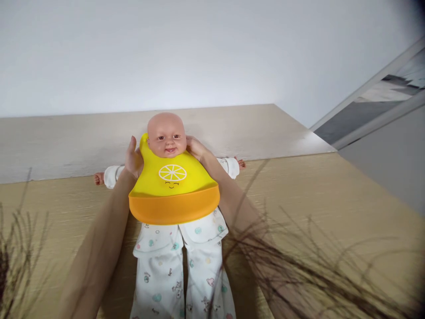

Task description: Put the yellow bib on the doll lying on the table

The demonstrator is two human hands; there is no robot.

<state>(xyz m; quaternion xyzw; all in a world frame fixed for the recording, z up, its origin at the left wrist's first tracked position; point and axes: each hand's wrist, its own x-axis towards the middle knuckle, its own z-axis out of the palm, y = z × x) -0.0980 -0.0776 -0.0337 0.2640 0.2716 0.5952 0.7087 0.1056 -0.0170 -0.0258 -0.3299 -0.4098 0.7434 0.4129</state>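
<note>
A baby doll [166,134] in white patterned clothes lies on its back on a wooden surface [315,199], arms spread. On its chest rests a yellow silicone bib [172,188] with an orange pocket and a lemon face. My left hand [133,158] is at the bib's left neck strap, thumb up, fingers hidden behind the doll's neck. Behind the right side of the neck my right hand [195,148] reaches in, and its fingers are hidden too. Whether either hand grips the strap cannot be seen.
A white wall [199,53] rises behind a pale ledge [66,141] at the doll's head. At the right, a slanted frame [375,102] leans beside the surface's edge. Blurred strands of hair [299,266] hang across the lower view.
</note>
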